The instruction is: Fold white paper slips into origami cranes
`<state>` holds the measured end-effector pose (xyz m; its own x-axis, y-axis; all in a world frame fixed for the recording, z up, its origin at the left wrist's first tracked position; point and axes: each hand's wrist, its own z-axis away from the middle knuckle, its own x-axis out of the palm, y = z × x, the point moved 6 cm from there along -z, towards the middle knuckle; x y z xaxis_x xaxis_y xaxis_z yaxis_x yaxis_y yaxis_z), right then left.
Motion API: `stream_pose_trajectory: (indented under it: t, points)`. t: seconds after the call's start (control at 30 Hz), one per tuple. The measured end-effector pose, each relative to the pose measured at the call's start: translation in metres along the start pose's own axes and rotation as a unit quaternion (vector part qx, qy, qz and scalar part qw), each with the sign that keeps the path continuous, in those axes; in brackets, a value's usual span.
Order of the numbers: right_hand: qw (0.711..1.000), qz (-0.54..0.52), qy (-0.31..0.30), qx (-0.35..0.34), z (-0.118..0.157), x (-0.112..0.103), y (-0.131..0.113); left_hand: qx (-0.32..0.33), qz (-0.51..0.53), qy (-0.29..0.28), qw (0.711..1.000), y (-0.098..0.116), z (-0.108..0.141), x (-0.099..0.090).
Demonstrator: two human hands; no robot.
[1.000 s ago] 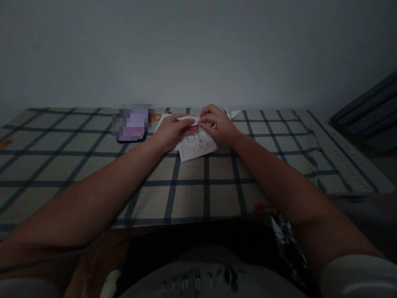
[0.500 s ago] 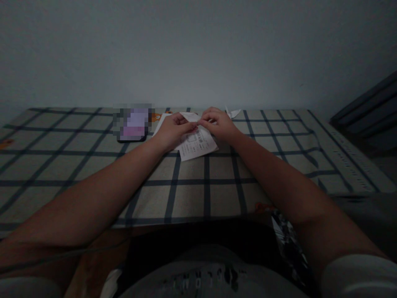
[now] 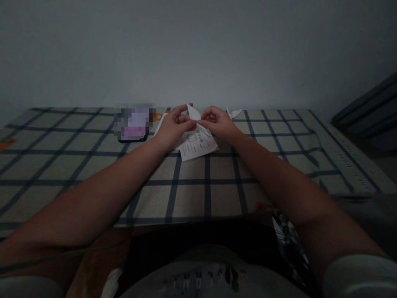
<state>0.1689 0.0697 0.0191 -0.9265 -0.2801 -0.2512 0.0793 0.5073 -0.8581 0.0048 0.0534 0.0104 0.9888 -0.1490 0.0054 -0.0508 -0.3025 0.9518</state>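
Note:
Above the far middle of the table, a folded piece of white paper [image 3: 194, 113] is pinched between my two hands. My left hand [image 3: 173, 125] grips it at the thumb tip, its other fingers curled behind. From the other side my right hand [image 3: 218, 123] pinches the same paper with thumb and forefinger. The thumbs nearly meet. Under the hands lies a white printed sheet [image 3: 198, 147] with dark lettering and a small box outline. Just past my right hand rests a folded white paper shape [image 3: 235, 113] with pointed tips.
A phone [image 3: 133, 126], its screen blurred out, lies left of my hands. The checked tablecloth [image 3: 149, 203] covers the table, which meets a plain wall [image 3: 198, 54]. Dark slatted furniture [image 3: 369, 111] stands at the right.
The folded paper between my hands has come up, and a pointed flap now stands upright. My left fingers have lifted and spread slightly behind it. The printed sheet stays in place.

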Motion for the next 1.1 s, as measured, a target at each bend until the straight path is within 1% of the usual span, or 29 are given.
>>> stream_pose_trajectory:
  t: [0.07,0.17,0.33,0.5,0.6,0.7,0.93,1.1]
  points:
    - [0.999,-0.031,-0.002,0.015,0.0,0.002,0.003,0.009,0.007,0.005,1.0,-0.003,-0.002,-0.003]
    - [0.997,-0.058,0.003,0.044,0.002,0.002,0.005,0.024,-0.01,-0.009,1.0,-0.006,-0.005,-0.004]
    - [0.996,-0.027,0.002,0.088,0.004,-0.001,0.003,0.042,-0.039,-0.017,0.998,-0.007,-0.008,-0.005]
    - [0.996,-0.014,0.024,0.089,0.003,-0.002,-0.002,0.006,-0.001,-0.012,1.0,-0.003,-0.002,-0.002]
    - [0.995,-0.005,0.025,0.094,0.004,-0.002,-0.002,-0.018,0.016,-0.007,1.0,0.002,0.002,0.001]
    - [0.994,0.0,0.023,0.102,0.005,-0.003,-0.002,-0.028,0.018,0.001,0.999,0.005,0.003,0.002]
    - [0.992,-0.014,0.036,0.121,0.005,-0.002,-0.006,-0.016,-0.001,-0.002,1.0,0.008,0.002,0.003]
    - [0.989,-0.047,0.049,0.134,0.006,0.001,-0.004,0.0,0.004,-0.005,1.0,0.011,0.004,0.003]
